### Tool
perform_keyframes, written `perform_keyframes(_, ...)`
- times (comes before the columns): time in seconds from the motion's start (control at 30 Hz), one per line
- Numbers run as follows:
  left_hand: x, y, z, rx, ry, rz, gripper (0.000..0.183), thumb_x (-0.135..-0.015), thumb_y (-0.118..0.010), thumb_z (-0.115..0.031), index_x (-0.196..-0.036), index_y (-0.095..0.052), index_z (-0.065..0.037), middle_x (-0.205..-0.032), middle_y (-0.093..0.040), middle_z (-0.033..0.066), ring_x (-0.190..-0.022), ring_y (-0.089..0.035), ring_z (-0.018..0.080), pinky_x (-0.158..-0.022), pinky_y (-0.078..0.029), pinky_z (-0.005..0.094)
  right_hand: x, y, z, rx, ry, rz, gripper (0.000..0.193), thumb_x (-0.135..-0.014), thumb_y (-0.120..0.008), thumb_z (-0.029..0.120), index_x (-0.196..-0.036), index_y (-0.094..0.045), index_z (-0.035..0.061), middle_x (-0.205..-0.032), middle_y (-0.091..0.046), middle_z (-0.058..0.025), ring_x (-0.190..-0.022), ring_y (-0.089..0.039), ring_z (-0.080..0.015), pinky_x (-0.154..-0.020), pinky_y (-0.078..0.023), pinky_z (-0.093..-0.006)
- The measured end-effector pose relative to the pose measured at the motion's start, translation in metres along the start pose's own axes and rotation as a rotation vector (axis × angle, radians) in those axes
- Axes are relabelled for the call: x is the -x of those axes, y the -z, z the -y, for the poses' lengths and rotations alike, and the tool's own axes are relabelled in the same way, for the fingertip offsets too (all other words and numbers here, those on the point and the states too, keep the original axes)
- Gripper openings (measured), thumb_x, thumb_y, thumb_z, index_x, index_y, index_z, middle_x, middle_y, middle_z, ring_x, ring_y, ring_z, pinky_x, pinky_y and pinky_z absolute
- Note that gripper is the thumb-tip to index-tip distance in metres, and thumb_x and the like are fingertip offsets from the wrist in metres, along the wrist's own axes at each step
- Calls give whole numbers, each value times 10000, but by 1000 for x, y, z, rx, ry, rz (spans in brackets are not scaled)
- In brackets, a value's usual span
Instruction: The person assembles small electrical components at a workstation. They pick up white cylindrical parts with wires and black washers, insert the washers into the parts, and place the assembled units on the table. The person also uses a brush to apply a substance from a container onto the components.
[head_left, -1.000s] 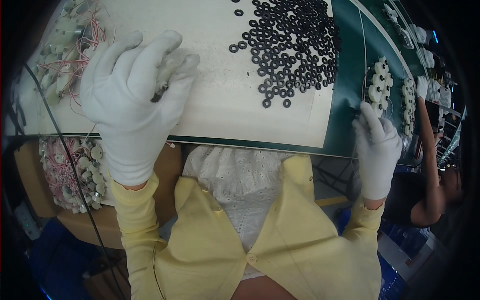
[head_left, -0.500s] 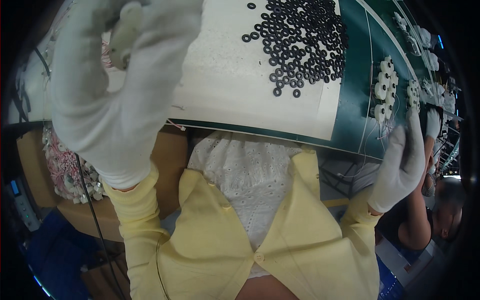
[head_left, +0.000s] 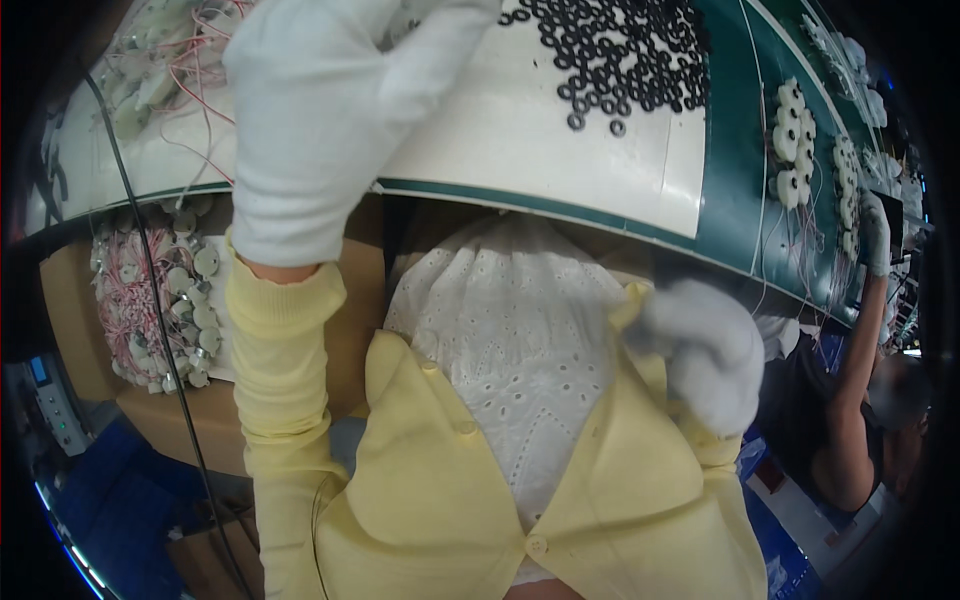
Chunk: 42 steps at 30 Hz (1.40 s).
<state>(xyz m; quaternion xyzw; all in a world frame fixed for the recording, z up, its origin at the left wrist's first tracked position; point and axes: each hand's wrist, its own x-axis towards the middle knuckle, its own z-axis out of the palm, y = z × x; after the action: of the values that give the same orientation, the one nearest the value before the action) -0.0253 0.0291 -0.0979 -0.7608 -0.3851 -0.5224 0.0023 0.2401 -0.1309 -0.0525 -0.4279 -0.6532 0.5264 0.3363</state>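
Note:
My left hand [head_left: 310, 120], in a white glove, is over the white sheet [head_left: 560, 190] at the table's near left. Its thumb points up and right, while the fingers run past the top edge; whatever is between them is hidden. My right hand [head_left: 710, 350], also gloved, is off the table in front of my right side, its fingers smeared by motion. Small black toothed rings [head_left: 625, 60] lie in a loose heap on the sheet, right of my left hand. Left of that hand are white round parts with pink and white wires [head_left: 140, 90].
An open cardboard box [head_left: 70, 320] below the table's left holds many wired white parts [head_left: 185, 300]. A black cable [head_left: 165, 340] hangs across it. White assemblies [head_left: 790, 140] stand in rows on the green surface [head_left: 735, 170]. A co-worker's gloved hand [head_left: 877, 235] is at far right.
My left hand has moved right and up, its fingers leaving the picture. My right hand has come back from the white assemblies toward my body. The view has shifted slightly.

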Motion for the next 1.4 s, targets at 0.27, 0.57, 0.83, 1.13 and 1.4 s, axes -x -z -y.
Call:
perform_keyframes(0.27, -12, 10, -20, -21, 203, 162, 238, -866, -768, -187, -996, -775, 12, -742, -696, 149, -641, -674, 240, -634, -527, 334, -10, -62, -79, -275, 37, 231, 544, -994, -497, 263, -1461, -528, -15, -1417, -604, -189, -1309, -566, -324, -1091, -430, -411)
perform_keyframes(0.57, -3, -11, 4, -93, 439, 145, 236, -878, -755, -174, -1010, -771, 21, -728, -691, 146, -629, -665, 213, -624, -523, 321, 1, -76, -78, -222, 47, 512, 543, -1064, -415, 379, -1446, -552, 19, -1439, -593, -158, -1306, -524, -367, -1148, -350, -446)
perform_keyframes(0.83, -1, 2, -11, 36, 209, 124, 232, -874, -758, -160, -1016, -769, 22, -745, -700, 152, -647, -680, 224, -635, -531, 325, 1, -76, -78, -230, 36, 533, 536, -1064, -422, 396, -1430, -571, 33, -1412, -607, -160, -1284, -535, -368, -1130, -366, -454)
perform_keyframes(1.13, 2, 0, -4, 57, 153, 97, 227, -875, -758, -166, -1005, -772, 19, -767, -714, 161, -675, -696, 251, -658, -543, 337, 2, -78, -80, -254, -1, 525, 533, -1068, -422, 399, -1432, -575, 41, -1394, -624, -154, -1255, -557, -363, -1112, -390, -449)
perform_keyframes(1.4, 2, 0, -2, 47, 107, 99, 224, -873, -758, -163, -1003, -771, 19, -769, -714, 158, -677, -694, 248, -661, -543, 334, 1, -77, -80, -284, -4, 522, 545, -1081, -401, 402, -1460, -545, 38, -1434, -601, -154, -1279, -558, -349, -1124, -387, -435)
